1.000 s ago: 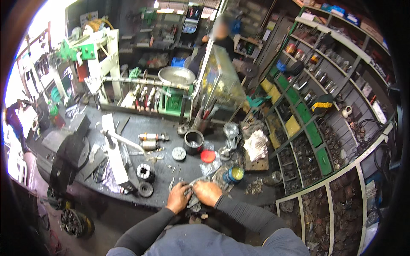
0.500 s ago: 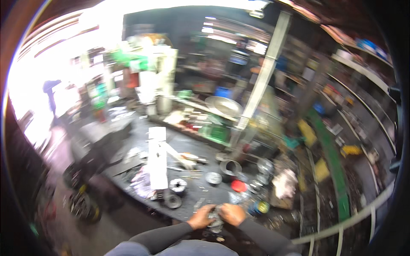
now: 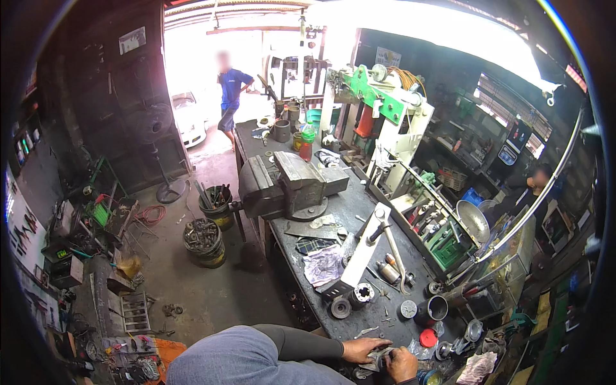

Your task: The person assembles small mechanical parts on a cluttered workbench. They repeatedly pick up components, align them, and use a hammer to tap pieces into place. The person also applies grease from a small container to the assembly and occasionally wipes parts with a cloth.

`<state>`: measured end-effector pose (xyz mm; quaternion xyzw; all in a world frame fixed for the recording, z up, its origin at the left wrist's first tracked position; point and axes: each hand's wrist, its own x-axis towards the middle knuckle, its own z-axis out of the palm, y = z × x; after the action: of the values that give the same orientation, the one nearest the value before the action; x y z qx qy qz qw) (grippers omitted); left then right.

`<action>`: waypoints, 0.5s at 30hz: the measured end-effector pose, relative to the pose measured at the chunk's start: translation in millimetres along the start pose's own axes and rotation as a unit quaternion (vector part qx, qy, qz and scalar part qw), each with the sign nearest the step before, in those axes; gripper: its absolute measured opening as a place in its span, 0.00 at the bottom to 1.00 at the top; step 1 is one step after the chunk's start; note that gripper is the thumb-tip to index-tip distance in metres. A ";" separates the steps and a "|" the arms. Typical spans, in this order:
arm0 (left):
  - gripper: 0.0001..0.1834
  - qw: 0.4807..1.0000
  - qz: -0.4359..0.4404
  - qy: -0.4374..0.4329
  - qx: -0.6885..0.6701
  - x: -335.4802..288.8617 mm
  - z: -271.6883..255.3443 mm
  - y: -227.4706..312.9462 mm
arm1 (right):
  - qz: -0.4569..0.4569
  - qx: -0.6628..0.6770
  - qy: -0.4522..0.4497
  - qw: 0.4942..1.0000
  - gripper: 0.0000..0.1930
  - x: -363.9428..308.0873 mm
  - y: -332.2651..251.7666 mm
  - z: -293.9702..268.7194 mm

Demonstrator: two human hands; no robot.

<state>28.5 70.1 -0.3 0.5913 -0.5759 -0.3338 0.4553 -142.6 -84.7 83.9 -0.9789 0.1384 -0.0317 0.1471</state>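
At the near edge of the tabletop [image 3: 357, 204], two bare hands meet over one grey metal part [image 3: 382, 357]. The right hand [image 3: 402, 366] is curled closed on it; the left hand [image 3: 363, 350] lies against its other side, but whether it pinches the part I cannot tell.

Just beside the right hand, one blue tin [image 3: 430, 377], cut off by the lower edge of the view, holds something yellowish. Farther back come one red round lid [image 3: 428, 337] and one open black pot [image 3: 421, 314], its mouth upward, with one grey disc [image 3: 407, 309] near it. To the left of these sit one toothed cylinder [image 3: 362, 294] and one dark ring [image 3: 341, 308], nearly touching.

Beyond the large vise [image 3: 292, 186] stands one bottle [image 3: 307, 144], green above and red below.

On the floor are two buckets: the front one [image 3: 208, 260] is heaped with mixed metal pieces; rod-like items stick up from the rear one [image 3: 224, 221].

Two other people are in view: one in blue at the doorway, one at the far right.
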 end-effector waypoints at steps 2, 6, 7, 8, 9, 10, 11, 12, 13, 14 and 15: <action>0.52 1.000 -0.013 -0.009 0.001 1.2 -2.8 6.6 | -0.012 0.015 0.011 1.000 0.11 1.9 1.9 -1.0; 0.52 1.000 -0.018 -0.016 0.004 1.7 -2.2 10.5 | -0.038 0.023 0.016 0.999 0.12 -2.9 15.8 9.0; 0.53 1.000 -0.018 -0.012 0.004 -0.5 -1.7 9.7 | -0.042 0.008 0.016 0.999 0.12 -2.4 16.6 12.6; 0.53 1.000 -0.014 -0.007 0.003 -3.0 -0.9 9.2 | -0.036 0.003 0.005 0.999 0.12 -1.7 17.7 15.4; 0.53 1.000 -0.005 -0.003 0.002 -2.2 -0.7 8.5 | -0.027 -0.005 -0.004 1.000 0.11 -0.5 18.3 14.7; 0.53 1.000 0.004 0.001 0.002 -2.1 -1.1 8.4 | -0.019 -0.012 -0.012 1.000 0.11 0.5 18.3 14.0; 0.53 1.000 0.009 0.002 0.007 -3.1 0.5 7.7 | -0.040 0.013 0.008 0.999 0.11 0.1 17.1 13.6; 0.53 1.000 0.015 0.008 0.013 -3.6 3.5 4.9 | -0.063 0.036 0.029 0.997 0.11 0.9 12.8 8.7; 0.53 1.000 0.020 0.011 0.017 -3.9 3.1 7.6 | -0.085 0.060 0.049 0.993 0.11 0.4 7.7 1.8; 0.53 1.000 0.004 0.001 0.012 -4.2 1.8 9.9 | -0.073 0.069 0.020 0.995 0.11 -0.5 3.4 -8.7; 0.53 1.000 0.002 0.000 0.012 -4.7 1.9 11.5 | -0.062 0.084 0.006 0.995 0.11 -1.2 3.4 -11.4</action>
<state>21.8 75.3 9.1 0.5957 -0.5807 -0.3262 0.4489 -145.8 -90.6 93.7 -0.9695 0.0756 -0.0585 0.2258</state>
